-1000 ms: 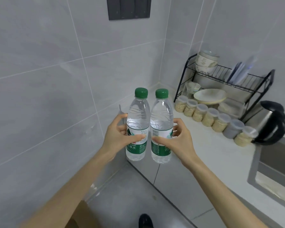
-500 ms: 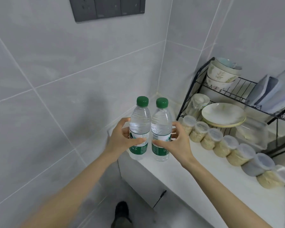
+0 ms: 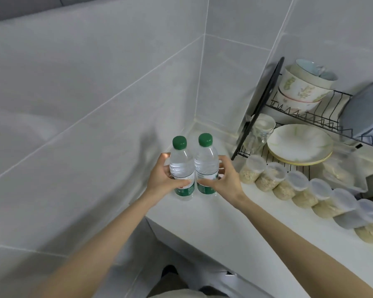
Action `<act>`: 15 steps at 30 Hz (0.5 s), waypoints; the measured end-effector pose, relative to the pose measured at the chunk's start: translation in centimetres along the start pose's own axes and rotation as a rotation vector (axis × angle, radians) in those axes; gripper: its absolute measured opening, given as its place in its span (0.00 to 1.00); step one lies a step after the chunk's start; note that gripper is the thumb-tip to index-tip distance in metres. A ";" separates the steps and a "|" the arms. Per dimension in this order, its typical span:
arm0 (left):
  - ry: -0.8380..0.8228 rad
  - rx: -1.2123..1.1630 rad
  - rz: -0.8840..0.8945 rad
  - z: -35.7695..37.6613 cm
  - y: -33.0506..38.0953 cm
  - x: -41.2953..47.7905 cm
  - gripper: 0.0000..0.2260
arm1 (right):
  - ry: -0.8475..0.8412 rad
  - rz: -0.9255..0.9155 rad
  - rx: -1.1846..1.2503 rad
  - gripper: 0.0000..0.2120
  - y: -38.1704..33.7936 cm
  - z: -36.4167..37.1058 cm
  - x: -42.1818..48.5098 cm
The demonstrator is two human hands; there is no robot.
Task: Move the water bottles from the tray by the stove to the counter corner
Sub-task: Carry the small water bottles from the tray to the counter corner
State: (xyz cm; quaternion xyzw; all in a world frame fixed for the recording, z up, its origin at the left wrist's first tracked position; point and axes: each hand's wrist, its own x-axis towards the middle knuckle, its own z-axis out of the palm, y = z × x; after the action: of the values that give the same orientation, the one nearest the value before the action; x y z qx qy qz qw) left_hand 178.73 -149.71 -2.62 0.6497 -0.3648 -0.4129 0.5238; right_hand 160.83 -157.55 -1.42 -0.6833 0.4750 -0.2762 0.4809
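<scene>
Here, your left hand [image 3: 162,179] curls around one clear plastic water bottle with a green cap and label [image 3: 181,166], side by side with its twin [image 3: 206,165] gripped likewise by your right hand [image 3: 227,182], both upright at the corner end of the white countertop [image 3: 202,229], left of a row of lidded clear grain jars [image 3: 289,186].

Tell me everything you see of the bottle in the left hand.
The left bottle is clear plastic holding water, with a green cap and green-and-white label. It stands upright, side by side with the other bottle, at the end of the white counter by the wall. The left hand grips its middle; whether its base touches the counter is unclear.
</scene>
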 end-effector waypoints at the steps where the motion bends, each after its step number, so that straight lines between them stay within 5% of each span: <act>1: -0.002 0.005 -0.004 0.0 -0.1 0.9 0.35 | 0.002 0.015 0.012 0.30 0.2 0.3 0.6; 15: 0.032 0.091 -0.003 1.6 -1.2 6.8 0.34 | -0.038 0.093 0.080 0.32 3.1 1.0 6.5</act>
State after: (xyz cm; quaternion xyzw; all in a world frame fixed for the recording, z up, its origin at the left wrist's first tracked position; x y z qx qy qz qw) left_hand 180.00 -156.25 -5.01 0.6801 -0.3736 -0.3862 0.4987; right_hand 163.00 -163.34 -5.19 -0.6458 0.4856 -0.2595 0.5290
